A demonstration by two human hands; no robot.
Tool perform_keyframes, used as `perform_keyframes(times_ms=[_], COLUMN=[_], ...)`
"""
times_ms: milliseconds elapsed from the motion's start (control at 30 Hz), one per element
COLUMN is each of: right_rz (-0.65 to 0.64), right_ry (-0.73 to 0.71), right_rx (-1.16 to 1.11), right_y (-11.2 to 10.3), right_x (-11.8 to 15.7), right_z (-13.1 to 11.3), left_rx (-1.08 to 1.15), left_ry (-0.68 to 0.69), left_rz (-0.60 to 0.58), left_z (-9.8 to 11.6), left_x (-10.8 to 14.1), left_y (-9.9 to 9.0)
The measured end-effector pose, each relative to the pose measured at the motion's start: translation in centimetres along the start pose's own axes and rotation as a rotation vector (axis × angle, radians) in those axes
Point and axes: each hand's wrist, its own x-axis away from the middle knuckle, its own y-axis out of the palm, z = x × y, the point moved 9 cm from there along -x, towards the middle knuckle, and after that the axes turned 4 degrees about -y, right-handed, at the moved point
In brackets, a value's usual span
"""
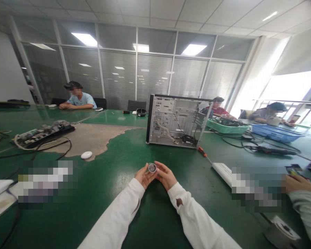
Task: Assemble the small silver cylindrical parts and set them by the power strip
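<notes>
Both my hands hold a small round container [152, 168] above the green table [124, 211], just in front of me. It has a pale rim and grey contents too small to make out. My left hand [144, 177] has its fingers wrapped round the left side and underneath. On the other side my right hand [167, 177] grips it with thumb and fingers. Beyond my hands stands an open computer case [175, 121], upright, with loose cables inside. A screwdriver [202, 152] with an orange and black handle lies near the case's right corner.
Left are a power strip [41, 135] with cables, a white disc [86, 155] and a bare patch [93, 138]. Right are a white bar [221, 169], a green basket [229, 128], a blue basket [277, 133] and a co-worker's hand [298, 183]. Several people sit round the table.
</notes>
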Motion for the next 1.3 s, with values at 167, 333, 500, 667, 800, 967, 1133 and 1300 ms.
perform_keyframes(times_ms=[167,333,500,667,800,967,1133,1300], right_rz=[-0.029,-0.036,-0.036,-0.010,-0.004,0.001,0.058,0.113], right_ry=[0.008,0.000,0.031,0.069,0.063,0.039,0.034,0.053], right_rx=[-0.005,0.019,0.021,0.011,0.001,-0.032,-0.024,-0.041], right_y=[0.3,0.5,0.7,0.5,0.6,0.7,0.2,-0.5], right_x=[0.1,0.2,0.2,0.4,0.5,0.6,0.6,0.5], right_z=[0.0,0.1,0.3,0.2,0.1,-0.3,-0.5,-0.1], left_rx=[-0.007,-0.016,-0.065,-0.111,-0.138,-0.136,-0.158,-0.177], left_ry=[-0.028,-0.036,-0.053,-0.053,-0.054,-0.092,-0.094,-0.070], left_rz=[-0.013,-0.015,-0.048,-0.001,0.026,0.002,-0.031,-0.032], left_z=[-0.3,-0.4,-0.8,-0.8,-0.6,-0.8,-0.8,-0.6], left_x=[0.1,0.3,0.2,0.2,0.6,0.7,0.7,0.7], left_y=[0.2,0.1,0.1,-0.2,0.0,0.4,0.6,0.5])
